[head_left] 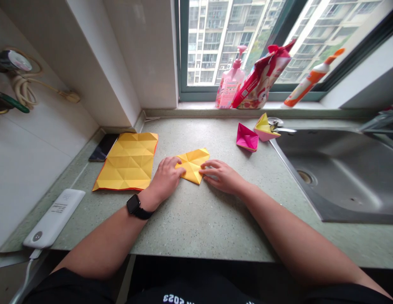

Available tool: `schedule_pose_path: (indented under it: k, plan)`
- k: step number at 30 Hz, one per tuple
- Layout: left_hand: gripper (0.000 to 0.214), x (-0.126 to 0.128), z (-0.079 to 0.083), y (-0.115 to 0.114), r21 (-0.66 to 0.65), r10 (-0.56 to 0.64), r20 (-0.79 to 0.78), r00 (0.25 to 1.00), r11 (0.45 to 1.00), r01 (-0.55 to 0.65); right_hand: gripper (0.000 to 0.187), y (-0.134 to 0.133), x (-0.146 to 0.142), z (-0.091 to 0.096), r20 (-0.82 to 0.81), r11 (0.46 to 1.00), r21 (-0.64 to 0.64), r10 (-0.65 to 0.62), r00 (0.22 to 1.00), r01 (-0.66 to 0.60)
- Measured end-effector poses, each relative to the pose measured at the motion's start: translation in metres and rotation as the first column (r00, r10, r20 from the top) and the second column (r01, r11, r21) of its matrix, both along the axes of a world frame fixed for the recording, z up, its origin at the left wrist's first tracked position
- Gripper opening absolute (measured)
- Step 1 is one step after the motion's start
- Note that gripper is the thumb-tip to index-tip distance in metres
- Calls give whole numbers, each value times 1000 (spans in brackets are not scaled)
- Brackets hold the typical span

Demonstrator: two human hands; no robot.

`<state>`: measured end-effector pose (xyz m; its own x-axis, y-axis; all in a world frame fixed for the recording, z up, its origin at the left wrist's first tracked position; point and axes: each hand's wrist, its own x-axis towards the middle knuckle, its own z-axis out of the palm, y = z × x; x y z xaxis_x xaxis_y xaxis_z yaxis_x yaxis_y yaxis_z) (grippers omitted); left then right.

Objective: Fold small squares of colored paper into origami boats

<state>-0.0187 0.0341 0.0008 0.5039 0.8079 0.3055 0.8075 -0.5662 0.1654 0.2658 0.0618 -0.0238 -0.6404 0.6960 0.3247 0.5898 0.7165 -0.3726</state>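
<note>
A folded piece of yellow origami paper point(192, 164) lies on the countertop between my hands, with crease lines crossing its face. My left hand point(167, 175), wearing a black watch on the wrist, grips the paper's left edge between thumb and fingers. At its right edge my right hand point(221, 174) has its fingers stretched out, the tips touching the paper. Left of my left hand lies a larger creased sheet of yellow paper point(128, 162) with an orange-red underside showing along its edge.
A dark phone point(103, 147) and a white power bank point(55, 217) lie at the left. A pink paper boat point(247, 138) and a yellow-pink one point(265, 128) stand near the steel sink point(336, 181). A pump bottle point(230, 86), red bag point(263, 78) and orange-white bottle point(307, 84) line the windowsill.
</note>
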Motion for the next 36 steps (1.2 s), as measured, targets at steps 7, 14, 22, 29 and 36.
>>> schedule_pose_path:
  k: [7,14,22,29,36]
  plan:
    - [24,5,4,-8,-130,-134,-20,991,983,130,26,0,0,2,-17,999,-9,32,999,-32]
    - [24,7,10,-20,-185,-225,-17,974,958,218,26,-5,0,5,-35,994,-50,95,995,-97]
    - [30,6,13,-21,-209,-268,-45,962,945,253,27,-7,-1,10,-22,984,-76,159,987,-160]
    - [35,10,15,-26,-211,-265,-61,962,946,247,27,-9,-5,10,19,990,-52,135,991,-134]
    - [33,13,25,-33,-251,-167,-130,977,959,130,24,-9,-6,8,29,990,-62,130,991,-128]
